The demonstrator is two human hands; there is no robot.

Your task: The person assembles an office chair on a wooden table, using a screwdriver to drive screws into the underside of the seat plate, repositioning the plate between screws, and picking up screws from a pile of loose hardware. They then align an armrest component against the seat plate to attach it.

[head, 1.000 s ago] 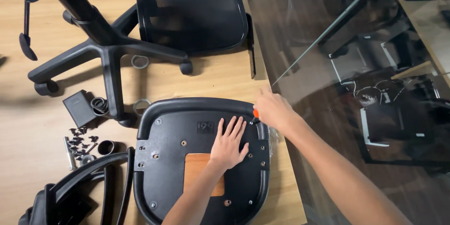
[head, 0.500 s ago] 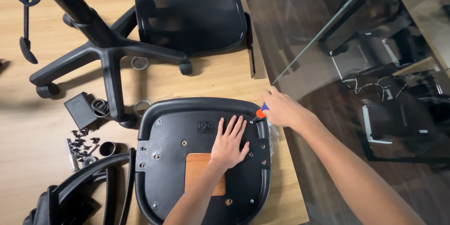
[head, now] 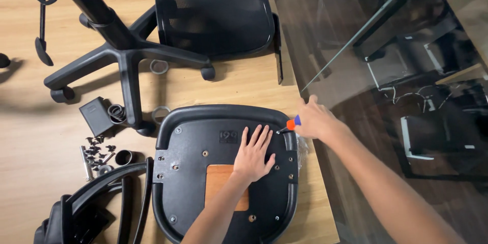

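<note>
- Seat pan point(head: 193, 173): upside down on the wooden surface point(head: 30, 122), directly under the left fingers. Judged rigid, bulky, fairly heavy; best gripped at the rim.
- Chair base point(head: 122, 51), mesh backrest point(head: 213, 15): well beyond the fingertips.
- Left hand point(head: 252, 155): fingers released, spread flat, pressing on the seat pan.
- Right hand point(head: 315, 119): fingers clenched around a screwdriver point(head: 290, 124), tip at the seat's edge. Judged light, stiff.
- Loose screws point(head: 96, 150): far left of fingers.

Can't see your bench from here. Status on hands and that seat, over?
Left hand flat on upturned black seat pan. Right hand grips orange-handled screwdriver, tip at seat's right edge. Nothing between them.
</note>
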